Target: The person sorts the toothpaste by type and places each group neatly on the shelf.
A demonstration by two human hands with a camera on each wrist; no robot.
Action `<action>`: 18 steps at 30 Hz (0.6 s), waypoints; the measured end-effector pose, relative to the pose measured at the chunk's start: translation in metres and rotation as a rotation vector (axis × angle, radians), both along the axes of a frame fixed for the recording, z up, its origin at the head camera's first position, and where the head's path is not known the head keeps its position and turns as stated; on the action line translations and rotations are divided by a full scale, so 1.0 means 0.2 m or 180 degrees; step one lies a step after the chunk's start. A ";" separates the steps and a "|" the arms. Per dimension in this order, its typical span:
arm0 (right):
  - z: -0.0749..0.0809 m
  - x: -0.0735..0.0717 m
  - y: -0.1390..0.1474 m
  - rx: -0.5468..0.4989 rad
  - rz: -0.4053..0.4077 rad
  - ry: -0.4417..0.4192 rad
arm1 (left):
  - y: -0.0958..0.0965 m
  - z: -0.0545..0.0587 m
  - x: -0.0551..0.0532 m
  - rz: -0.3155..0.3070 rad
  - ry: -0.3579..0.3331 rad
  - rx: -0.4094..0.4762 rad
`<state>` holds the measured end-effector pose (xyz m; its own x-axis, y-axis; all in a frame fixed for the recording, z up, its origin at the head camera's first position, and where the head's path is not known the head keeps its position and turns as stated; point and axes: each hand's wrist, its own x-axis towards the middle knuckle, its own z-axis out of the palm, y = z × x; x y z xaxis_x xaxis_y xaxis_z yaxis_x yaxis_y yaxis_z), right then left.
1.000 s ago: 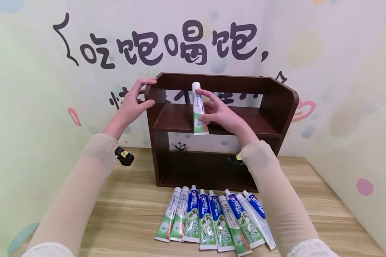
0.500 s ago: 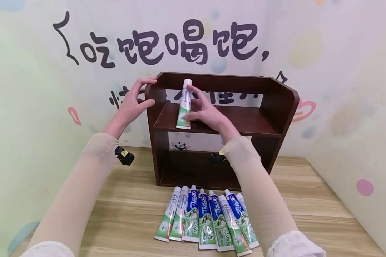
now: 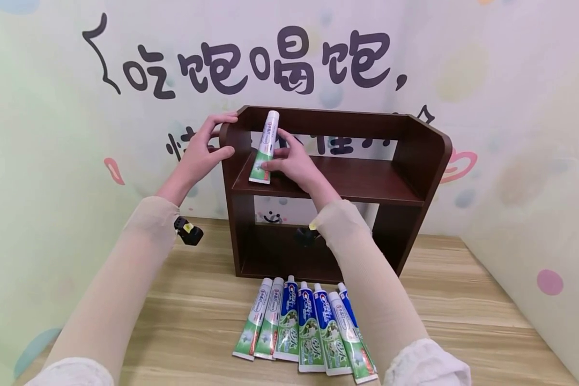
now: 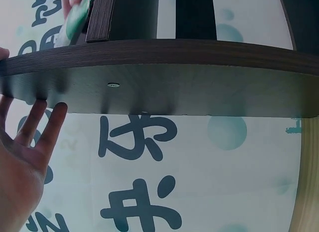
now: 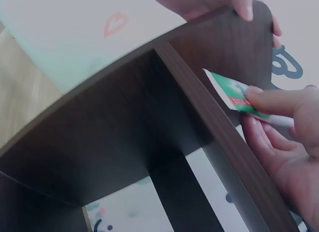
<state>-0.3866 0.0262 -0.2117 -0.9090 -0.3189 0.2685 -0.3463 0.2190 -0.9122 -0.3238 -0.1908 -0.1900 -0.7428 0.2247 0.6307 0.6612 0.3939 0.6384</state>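
A white-and-green toothpaste tube [image 3: 265,145] is pinched in my right hand [image 3: 296,163], cap up and leaning slightly, at the left part of the upper shelf. Its flat end [image 5: 227,90] hangs close to the front edge of the shelf board in the right wrist view; I cannot tell whether they touch. My left hand [image 3: 202,150] grips the upper left side panel of the dark brown wooden shelf [image 3: 328,177]. In the left wrist view, the fingers [image 4: 50,124] press on the panel's outer face.
Several toothpaste tubes [image 3: 309,335], some blue-and-green and some white-and-green, lie side by side on the wood-grain table [image 3: 188,300] before the shelf. My right forearm covers part of the row. A wall [image 3: 511,177] with printed writing stands behind.
My right hand has carried the tube leftward and slightly up, from the middle of the upper shelf toward its left side panel. The left hand keeps its place on the panel.
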 end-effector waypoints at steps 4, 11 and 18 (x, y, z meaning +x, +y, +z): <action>-0.01 0.00 -0.06 -0.0101 -0.0147 0.0018 | 0.00 0.00 0.00 -0.0009 -0.0019 -0.0004; -0.04 0.02 -0.09 -0.0100 -0.0073 0.0171 | 0.00 0.01 0.00 -0.0026 -0.0034 -0.0006; -0.04 0.03 -0.06 0.0259 0.0116 0.0131 | 0.00 0.00 0.00 -0.0017 -0.0031 -0.0011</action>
